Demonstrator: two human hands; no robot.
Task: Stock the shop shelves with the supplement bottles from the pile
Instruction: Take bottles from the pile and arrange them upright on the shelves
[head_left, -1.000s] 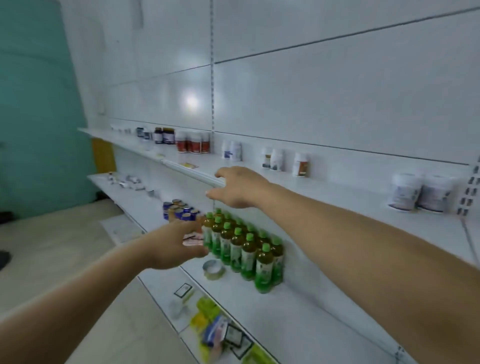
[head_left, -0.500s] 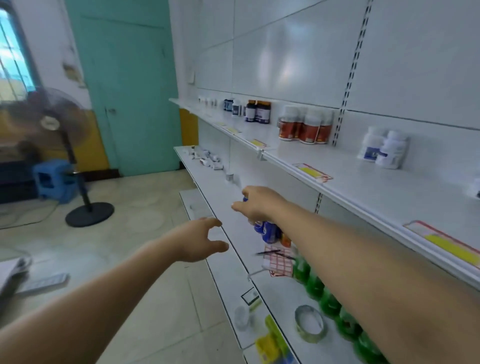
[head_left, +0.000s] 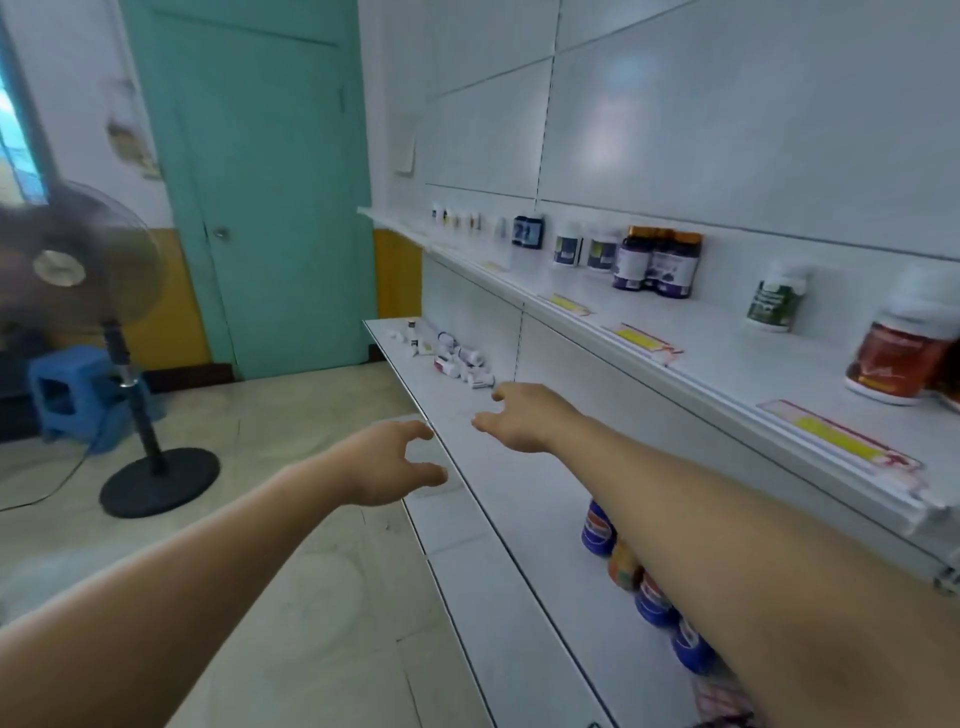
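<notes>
Nearest, tucked under the right forearm along the back of the white metal middle shelf (head_left: 519, 597), stands a row of small round tins with blue and orange wrappers (head_left: 597, 530); their print is too blurred to read. They sit against the back panel, probably to leave the front edge free.

Both arms reach forward empty. The left hand (head_left: 395, 462) hangs off the shelf's front edge over the tiled floor, fingers loosely spread and half curled, holding nothing. The right hand (head_left: 524, 415) hovers just above the middle shelf, thumb and fingers parted wide and also empty, seemingly shaped to take something small.

Just beyond it, toward the shelf's far end, lies the pile of small white supplement bottles and tubes (head_left: 457, 358), tumbled on their sides rather than stood up, which suggests they were dumped there awaiting sorting. Their labels show red and blue marks, nothing legible.

On the white upper shelf (head_left: 727, 364) stocked goods stand upright in small groups against the wall, faces outward: a red-labelled white-capped jar (head_left: 893, 358), a green-labelled white bottle (head_left: 774, 301), dark purple-labelled bottles with amber caps (head_left: 660, 260) and navy-labelled white bottles (head_left: 582, 247). Yellow price strips (head_left: 841, 441) line its front edge below them; no writing is readable.
</notes>
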